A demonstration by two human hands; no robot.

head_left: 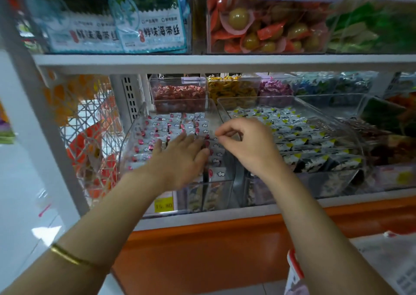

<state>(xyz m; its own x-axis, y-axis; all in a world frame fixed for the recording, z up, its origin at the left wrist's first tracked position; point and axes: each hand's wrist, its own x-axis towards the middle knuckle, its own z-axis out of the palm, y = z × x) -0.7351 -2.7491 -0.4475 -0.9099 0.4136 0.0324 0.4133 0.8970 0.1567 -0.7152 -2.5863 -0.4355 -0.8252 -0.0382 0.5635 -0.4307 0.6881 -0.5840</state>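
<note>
1. Two hands reach into the middle of the frame, close together but not touching, both over the same clear bin (203, 193) on the lower shelf.
2. Your left hand (180, 157) lies flat, palm down, fingers straight and slightly spread. The fingertips rest on the packets (148, 137) inside the bin.
3. Your right hand (247, 146) is just to the right of it, at the bin's right wall. Its fingers are curled, and the thumb and forefinger tips meet. You cannot tell whether they pinch a packet.
4. The packets are small and white with red marks and cloud prints. They fill the bin in rows, left of centre in the frame.
5. A second bin (351, 137) stands just to the right, touching the first. It holds sachets (304, 137) in white, black and yellow.
6. A gold bangle (67, 257) circles your left forearm at the lower left.
7. A yellow price tag (163, 204) sits under the first bin's front wall, above the orange base (225, 249).
8. Smaller tubs of wrapped sweets (180, 92) line the back of the shelf.
9. Seaweed bags (153, 24) stand on the upper shelf (202, 62), at the upper left of the frame.
</note>
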